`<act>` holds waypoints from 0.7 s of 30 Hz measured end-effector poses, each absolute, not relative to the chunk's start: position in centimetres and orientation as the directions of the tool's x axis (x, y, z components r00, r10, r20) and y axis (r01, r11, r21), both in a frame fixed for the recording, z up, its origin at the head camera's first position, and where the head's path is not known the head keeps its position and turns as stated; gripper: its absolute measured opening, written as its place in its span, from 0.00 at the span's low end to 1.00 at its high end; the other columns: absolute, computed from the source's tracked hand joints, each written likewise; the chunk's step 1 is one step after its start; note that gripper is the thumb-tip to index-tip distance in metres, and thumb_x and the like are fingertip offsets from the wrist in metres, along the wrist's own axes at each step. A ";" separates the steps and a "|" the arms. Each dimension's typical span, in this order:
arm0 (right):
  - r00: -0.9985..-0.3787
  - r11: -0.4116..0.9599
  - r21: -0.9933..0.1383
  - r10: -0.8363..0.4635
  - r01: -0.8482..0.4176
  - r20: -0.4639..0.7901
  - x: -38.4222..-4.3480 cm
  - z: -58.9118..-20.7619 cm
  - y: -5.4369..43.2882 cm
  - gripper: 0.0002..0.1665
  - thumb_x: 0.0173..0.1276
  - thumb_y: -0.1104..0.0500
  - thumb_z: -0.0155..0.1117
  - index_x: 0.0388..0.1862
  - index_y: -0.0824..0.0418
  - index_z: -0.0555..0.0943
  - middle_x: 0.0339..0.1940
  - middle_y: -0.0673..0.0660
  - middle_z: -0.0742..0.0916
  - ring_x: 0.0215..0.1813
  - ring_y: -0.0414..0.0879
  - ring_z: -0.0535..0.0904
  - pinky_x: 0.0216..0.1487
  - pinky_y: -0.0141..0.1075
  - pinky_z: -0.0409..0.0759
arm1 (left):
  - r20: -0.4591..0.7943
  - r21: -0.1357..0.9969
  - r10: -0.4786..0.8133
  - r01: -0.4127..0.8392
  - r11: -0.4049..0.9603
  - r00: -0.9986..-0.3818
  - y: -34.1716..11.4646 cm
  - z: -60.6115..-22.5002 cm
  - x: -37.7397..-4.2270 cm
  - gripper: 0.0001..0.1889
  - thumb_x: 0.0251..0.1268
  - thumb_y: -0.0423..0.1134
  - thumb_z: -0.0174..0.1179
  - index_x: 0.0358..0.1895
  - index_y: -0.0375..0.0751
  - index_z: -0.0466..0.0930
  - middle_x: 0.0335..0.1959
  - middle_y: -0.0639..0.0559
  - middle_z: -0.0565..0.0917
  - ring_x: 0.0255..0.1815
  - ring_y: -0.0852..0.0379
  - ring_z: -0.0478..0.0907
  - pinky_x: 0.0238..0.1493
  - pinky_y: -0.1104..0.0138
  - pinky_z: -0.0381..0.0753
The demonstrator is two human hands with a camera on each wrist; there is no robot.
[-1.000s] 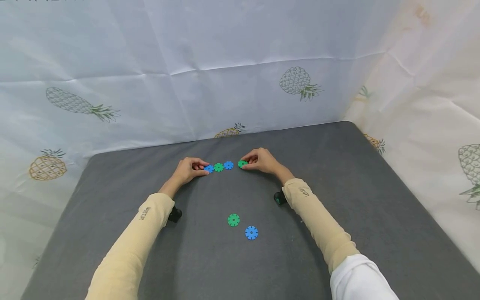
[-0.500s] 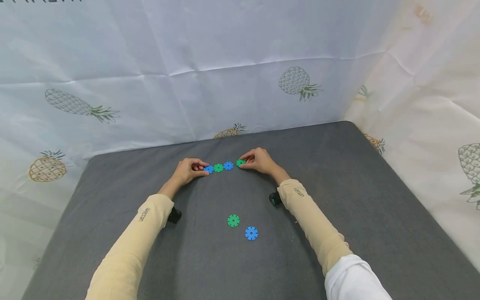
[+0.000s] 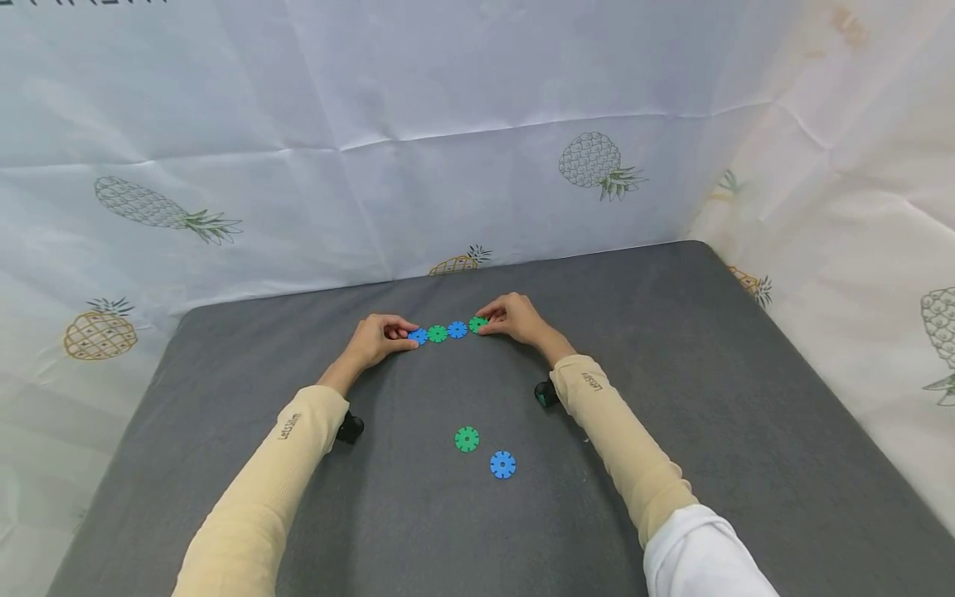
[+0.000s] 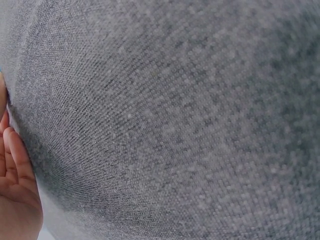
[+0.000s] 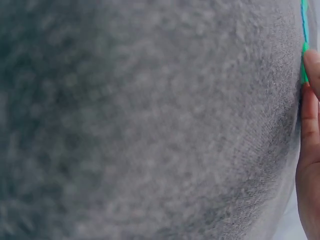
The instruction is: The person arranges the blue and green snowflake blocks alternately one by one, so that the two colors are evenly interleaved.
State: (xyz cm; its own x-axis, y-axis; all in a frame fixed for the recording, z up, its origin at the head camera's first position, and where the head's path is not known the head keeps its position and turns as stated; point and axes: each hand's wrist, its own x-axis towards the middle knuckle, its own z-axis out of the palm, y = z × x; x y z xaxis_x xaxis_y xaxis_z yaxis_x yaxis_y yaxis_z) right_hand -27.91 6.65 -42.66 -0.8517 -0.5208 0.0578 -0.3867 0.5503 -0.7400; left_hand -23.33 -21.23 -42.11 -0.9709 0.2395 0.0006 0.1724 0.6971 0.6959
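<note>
Toward the back of the table, notched plastic discs form a row of alternating blue and green. My left hand (image 3: pixel 375 338) pinches the blue disc (image 3: pixel 419 337) at the row's left end between thumb and fingers. Beside it come a green disc (image 3: pixel 437 333) and another blue disc (image 3: pixel 458 330). At the right end my right hand (image 3: pixel 516 320) pinches a green disc (image 3: pixel 477 325), its left rim right at the neighbouring blue one. The right wrist view catches that green disc (image 5: pixel 304 65) edge-on at the fingertips; the left wrist view shows part of the left hand (image 4: pixel 17 180).
Nearer the front of the grey cloth-covered table (image 3: pixel 418 514) lie a loose green disc (image 3: pixel 467 439) and a loose blue disc (image 3: pixel 503 464). A white pineapple-print curtain (image 3: pixel 448 191) hangs along the back and right sides.
My right hand has moved slightly left with its green disc, closing the gap to the blue disc. The left hand keeps its pinch on the row's left end.
</note>
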 end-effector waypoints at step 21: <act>-0.832 0.559 -0.718 -0.552 -0.414 0.050 -28.0 -42.4 6.6 0.19 0.60 0.60 0.72 0.50 0.66 0.85 0.33 0.57 0.88 0.33 0.44 0.82 0.36 0.33 0.78 | 0.010 0.704 0.236 0.175 0.689 -0.972 -21.2 -42.1 -23.2 0.14 0.56 0.34 0.70 0.46 0.33 0.86 0.30 0.46 0.81 0.28 0.56 0.71 0.30 0.69 0.68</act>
State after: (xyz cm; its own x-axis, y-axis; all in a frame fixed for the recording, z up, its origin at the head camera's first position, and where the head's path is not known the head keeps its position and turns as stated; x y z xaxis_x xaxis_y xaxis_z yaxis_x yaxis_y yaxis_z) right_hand -28.04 6.59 -42.45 -0.8324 -0.5519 0.0501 -0.4138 0.5590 -0.7185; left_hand -23.23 -21.24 -42.05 -0.9716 0.2363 0.0098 0.1746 0.6887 0.7037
